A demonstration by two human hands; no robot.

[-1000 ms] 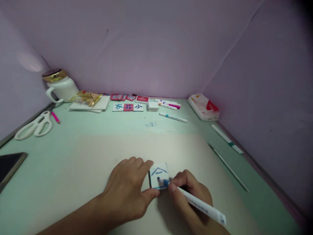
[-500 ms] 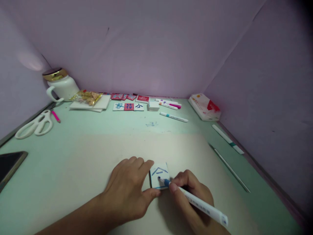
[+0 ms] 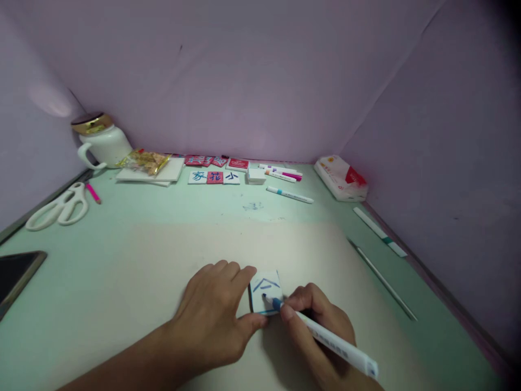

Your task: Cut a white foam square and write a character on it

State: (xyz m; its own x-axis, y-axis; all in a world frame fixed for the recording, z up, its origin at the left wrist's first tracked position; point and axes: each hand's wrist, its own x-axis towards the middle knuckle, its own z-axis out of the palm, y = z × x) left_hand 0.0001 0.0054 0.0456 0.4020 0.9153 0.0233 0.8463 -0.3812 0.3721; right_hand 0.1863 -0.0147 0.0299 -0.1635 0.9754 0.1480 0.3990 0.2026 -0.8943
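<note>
A small white square card (image 3: pixel 273 291) lies on the pale sheet in front of me, with blue strokes forming a roof shape and a short line beneath. My left hand (image 3: pixel 215 312) steadies it by the left side, forefinger at the top corner and thumb at the bottom edge. In my right hand (image 3: pixel 319 320) is a white marker (image 3: pixel 337 345) with a blue tip section, pinched between thumb and fingers. Its nib touches the card just under the short line.
Finished character cards (image 3: pixel 215 177), a white card stack (image 3: pixel 255 176) and several markers (image 3: pixel 290 195) line the back. White scissors (image 3: pixel 73 203), a mug (image 3: pixel 108 144) and a phone (image 3: pixel 18 274) are at left. A tissue pack (image 3: pixel 340 179) and craft knife (image 3: pixel 385 281) lie right.
The marker's nib has shifted very slightly left on the card, and its rear end has moved a little left. My left hand and the card have stayed in place.
</note>
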